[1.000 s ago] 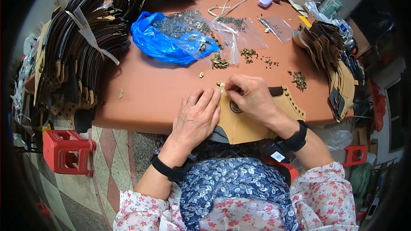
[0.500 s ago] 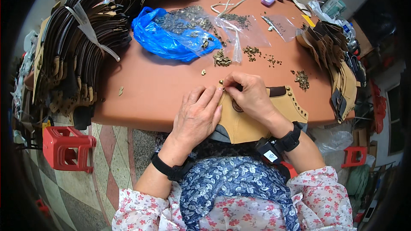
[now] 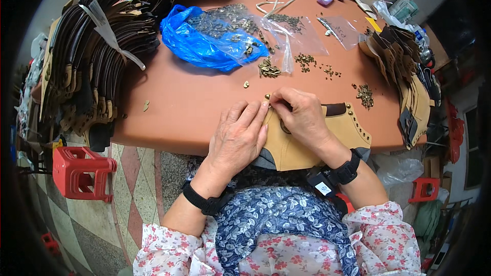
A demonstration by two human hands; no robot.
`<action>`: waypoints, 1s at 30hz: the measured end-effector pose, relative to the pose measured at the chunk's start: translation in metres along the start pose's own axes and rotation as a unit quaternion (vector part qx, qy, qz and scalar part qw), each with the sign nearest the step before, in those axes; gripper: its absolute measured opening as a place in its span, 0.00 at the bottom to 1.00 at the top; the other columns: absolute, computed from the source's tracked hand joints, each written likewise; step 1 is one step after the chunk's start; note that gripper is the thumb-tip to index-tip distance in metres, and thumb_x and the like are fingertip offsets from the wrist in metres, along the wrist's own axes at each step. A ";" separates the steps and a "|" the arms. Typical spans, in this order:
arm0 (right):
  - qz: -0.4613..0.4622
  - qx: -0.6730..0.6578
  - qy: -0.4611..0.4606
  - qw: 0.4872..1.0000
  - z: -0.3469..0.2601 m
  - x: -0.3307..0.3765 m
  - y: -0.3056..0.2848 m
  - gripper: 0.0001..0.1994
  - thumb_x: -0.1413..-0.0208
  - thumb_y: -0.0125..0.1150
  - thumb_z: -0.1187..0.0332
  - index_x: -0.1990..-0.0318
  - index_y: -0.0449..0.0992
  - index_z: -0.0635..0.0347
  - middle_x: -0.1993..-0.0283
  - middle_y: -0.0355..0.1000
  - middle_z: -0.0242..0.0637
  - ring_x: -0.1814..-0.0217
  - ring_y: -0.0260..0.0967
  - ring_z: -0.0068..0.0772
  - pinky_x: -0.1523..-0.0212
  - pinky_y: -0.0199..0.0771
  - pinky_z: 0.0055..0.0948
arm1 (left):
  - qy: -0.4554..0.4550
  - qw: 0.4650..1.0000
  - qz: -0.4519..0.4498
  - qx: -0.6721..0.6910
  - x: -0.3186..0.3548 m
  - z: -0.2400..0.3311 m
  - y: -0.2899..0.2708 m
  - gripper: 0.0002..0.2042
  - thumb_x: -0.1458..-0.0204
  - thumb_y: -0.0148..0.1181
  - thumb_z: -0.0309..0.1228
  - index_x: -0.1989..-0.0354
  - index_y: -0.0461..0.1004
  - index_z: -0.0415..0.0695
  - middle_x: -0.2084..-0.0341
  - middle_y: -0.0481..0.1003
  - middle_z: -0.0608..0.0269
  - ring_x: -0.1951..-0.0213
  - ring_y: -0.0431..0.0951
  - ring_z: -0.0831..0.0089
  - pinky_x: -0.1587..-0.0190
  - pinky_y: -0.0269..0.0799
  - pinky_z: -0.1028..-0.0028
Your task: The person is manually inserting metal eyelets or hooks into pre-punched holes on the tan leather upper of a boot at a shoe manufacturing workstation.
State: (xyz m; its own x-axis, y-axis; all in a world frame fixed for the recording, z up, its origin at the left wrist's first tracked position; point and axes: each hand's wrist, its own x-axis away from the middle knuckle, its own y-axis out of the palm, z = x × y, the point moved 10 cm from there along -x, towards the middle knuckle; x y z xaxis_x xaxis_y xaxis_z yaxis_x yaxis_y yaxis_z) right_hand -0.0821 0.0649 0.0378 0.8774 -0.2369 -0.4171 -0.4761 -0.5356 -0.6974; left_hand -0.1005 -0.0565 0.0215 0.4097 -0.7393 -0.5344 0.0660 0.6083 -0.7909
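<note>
A tan leather shoe upper [image 3: 291, 153] with a dark brown strip and brass studs along its right edge lies at the table's front edge. My left hand [image 3: 232, 135] holds its left side, fingers long and together, fingertips at the upper edge. Thumb and index finger of my right hand [image 3: 304, 118] are pinched together at that same edge, beside the left fingertips. What is between them is too small and covered to make out. A brass fitting [image 3: 267, 96] shows just beyond the pinch. Part of a round dark patch on the upper is hidden by my right hand.
Small brass hooks [image 3: 269, 68], brass studs [image 3: 305, 61] and more brass pieces [image 3: 364, 97] lie heaped on the brown table [image 3: 174, 117]. Behind is a blue plastic bag [image 3: 192, 46]. Stacked leather pieces stand left [image 3: 84, 66] and right [image 3: 396, 53]. Red stools [image 3: 76, 176] are below.
The whole view has shifted slightly. My right hand has turned a little over the edge of the upper, covering more of the round patch; the left stays in place.
</note>
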 end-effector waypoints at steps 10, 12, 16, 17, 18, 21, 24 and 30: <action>0.025 0.005 -0.033 0.999 -0.005 0.002 -0.001 0.04 0.48 0.64 0.75 0.66 0.76 0.60 0.69 0.77 0.40 0.64 0.77 0.45 0.64 0.76 0.40 | 0.006 1.000 -0.001 -0.016 0.000 0.002 0.001 0.21 0.46 0.60 0.31 0.44 0.75 0.36 0.48 0.73 0.58 0.47 0.70 0.61 0.45 0.67 0.61; 0.016 0.045 -0.066 0.997 -0.012 0.003 0.002 0.04 0.48 0.65 0.74 0.66 0.76 0.59 0.70 0.76 0.40 0.65 0.76 0.45 0.65 0.75 0.40 | 0.003 1.000 0.001 -0.018 0.001 0.001 -0.001 0.21 0.46 0.60 0.31 0.45 0.75 0.36 0.48 0.73 0.58 0.47 0.71 0.61 0.45 0.67 0.61; 0.017 0.067 -0.086 0.994 -0.015 0.006 0.001 0.05 0.49 0.65 0.73 0.65 0.75 0.57 0.71 0.75 0.40 0.66 0.76 0.45 0.67 0.74 0.41 | 0.001 1.000 0.002 -0.012 0.001 0.001 0.000 0.21 0.46 0.60 0.31 0.45 0.75 0.35 0.48 0.73 0.58 0.47 0.71 0.61 0.45 0.67 0.62; 0.015 0.065 -0.080 0.995 -0.014 0.006 0.001 0.04 0.48 0.65 0.74 0.65 0.76 0.58 0.71 0.75 0.40 0.66 0.76 0.45 0.66 0.75 0.41 | 0.001 1.000 0.002 -0.012 0.001 0.001 0.000 0.21 0.46 0.60 0.31 0.45 0.75 0.35 0.48 0.73 0.58 0.47 0.71 0.61 0.45 0.67 0.62; 0.012 0.062 -0.074 0.995 -0.013 0.006 0.001 0.04 0.48 0.64 0.74 0.66 0.76 0.59 0.71 0.76 0.40 0.66 0.76 0.46 0.65 0.75 0.41 | 0.003 1.000 0.005 -0.011 0.001 0.002 0.000 0.21 0.46 0.60 0.31 0.45 0.75 0.35 0.49 0.73 0.58 0.47 0.71 0.61 0.45 0.67 0.62; 0.017 0.002 -0.046 0.999 -0.005 0.004 -0.002 0.03 0.48 0.63 0.76 0.66 0.76 0.60 0.70 0.75 0.41 0.66 0.76 0.48 0.64 0.76 0.41 | 0.004 1.000 0.008 -0.010 0.000 0.002 -0.001 0.20 0.47 0.60 0.31 0.45 0.75 0.36 0.49 0.73 0.58 0.47 0.71 0.61 0.45 0.67 0.62; 0.013 -0.062 -0.001 0.998 0.002 0.003 -0.004 0.03 0.48 0.62 0.78 0.65 0.76 0.63 0.69 0.75 0.44 0.64 0.76 0.48 0.62 0.76 0.40 | 0.006 1.000 0.010 -0.007 -0.001 0.002 -0.001 0.20 0.47 0.60 0.31 0.45 0.75 0.36 0.49 0.73 0.58 0.47 0.71 0.61 0.45 0.68 0.61; -0.002 -0.052 -0.003 0.999 0.001 0.005 -0.002 0.04 0.48 0.63 0.77 0.66 0.77 0.66 0.63 0.74 0.44 0.61 0.75 0.49 0.59 0.75 0.40 | 0.001 1.000 0.005 -0.001 0.000 0.001 -0.001 0.20 0.46 0.60 0.29 0.45 0.75 0.37 0.49 0.73 0.58 0.47 0.71 0.60 0.44 0.68 0.61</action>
State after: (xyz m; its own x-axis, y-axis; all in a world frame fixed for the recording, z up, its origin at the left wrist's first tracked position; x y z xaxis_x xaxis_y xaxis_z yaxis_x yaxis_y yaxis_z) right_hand -0.0768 0.0658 0.0367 0.8790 -0.2292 -0.4182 -0.4634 -0.6177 -0.6354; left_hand -0.0997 -0.0568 0.0228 0.4085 -0.7339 -0.5428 0.0599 0.6149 -0.7863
